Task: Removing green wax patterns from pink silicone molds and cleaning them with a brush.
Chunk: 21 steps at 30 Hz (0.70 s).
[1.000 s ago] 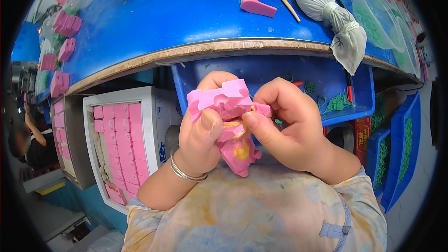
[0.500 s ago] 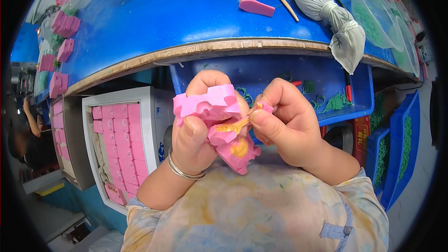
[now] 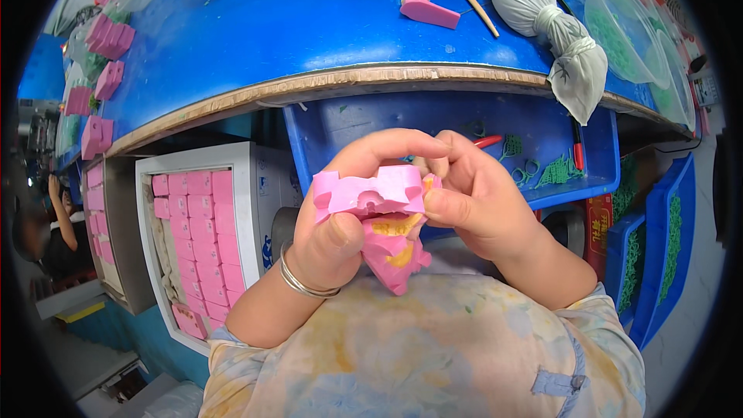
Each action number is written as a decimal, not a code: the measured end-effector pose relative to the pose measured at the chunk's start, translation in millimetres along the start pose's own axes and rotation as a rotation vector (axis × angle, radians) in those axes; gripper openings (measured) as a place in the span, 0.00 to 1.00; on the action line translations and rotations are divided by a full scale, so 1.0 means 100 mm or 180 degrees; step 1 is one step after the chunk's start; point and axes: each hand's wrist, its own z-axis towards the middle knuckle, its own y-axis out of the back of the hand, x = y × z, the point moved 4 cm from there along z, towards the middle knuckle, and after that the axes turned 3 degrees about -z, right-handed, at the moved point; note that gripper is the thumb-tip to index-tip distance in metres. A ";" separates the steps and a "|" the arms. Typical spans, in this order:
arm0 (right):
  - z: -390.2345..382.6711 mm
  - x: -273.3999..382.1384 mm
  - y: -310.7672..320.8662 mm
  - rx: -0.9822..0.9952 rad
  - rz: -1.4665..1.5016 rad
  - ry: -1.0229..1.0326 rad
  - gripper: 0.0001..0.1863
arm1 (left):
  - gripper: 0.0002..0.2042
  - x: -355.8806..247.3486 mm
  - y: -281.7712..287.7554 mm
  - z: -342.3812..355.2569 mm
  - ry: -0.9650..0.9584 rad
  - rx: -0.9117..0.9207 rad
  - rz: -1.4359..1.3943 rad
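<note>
Forearms (image 3: 559, 263) angled inward from below. Left hand (image 3: 316, 254) clasped, thumb in front, forefinger extended toward right hand (image 3: 491, 213); right thumb and curled fingers pinching.

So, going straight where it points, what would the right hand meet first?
Probably the pink, notched, rubbery-looking block in the left hand; the right hand seems to touch its edge, though depth is unclear.

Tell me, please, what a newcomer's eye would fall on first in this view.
Probably the bright pink piece with yellow inside, held at the centre by the left hand and right hand. Next might come the white box of pink blocks at left, then the knotted white bundle on the blue table, upper right.
</note>
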 end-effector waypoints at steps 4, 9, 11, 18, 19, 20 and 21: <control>-0.01 -0.03 -0.06 -0.0065 0.0002 -0.0648 0.16 | 0.50 -0.01 -0.03 0.05 -0.0090 0.0286 0.0290; 0.02 -0.14 0.03 0.0632 0.0386 -0.0701 0.20 | 0.46 0.12 -0.03 0.03 0.0213 0.0289 -0.0297; 0.01 -0.12 0.00 0.0235 0.0333 -0.0680 0.19 | 0.41 0.20 0.02 -0.02 -0.0032 -0.0243 -0.1037; -0.14 0.31 -0.15 -0.0407 -0.2733 0.1883 0.15 | 0.36 0.03 0.09 0.03 -0.0448 -0.0008 -0.0217; -0.18 0.39 -0.32 0.0033 -0.3718 0.2507 0.13 | 0.36 0.01 0.08 0.02 -0.0547 0.0068 -0.0417; -0.20 0.39 -0.38 0.0067 -0.3812 0.2186 0.11 | 0.37 -0.01 0.08 0.02 -0.0648 0.0142 -0.0617; -0.21 0.35 -0.40 0.0068 -0.3815 0.2184 0.11 | 0.37 0.00 0.08 0.02 -0.0650 0.0142 -0.0619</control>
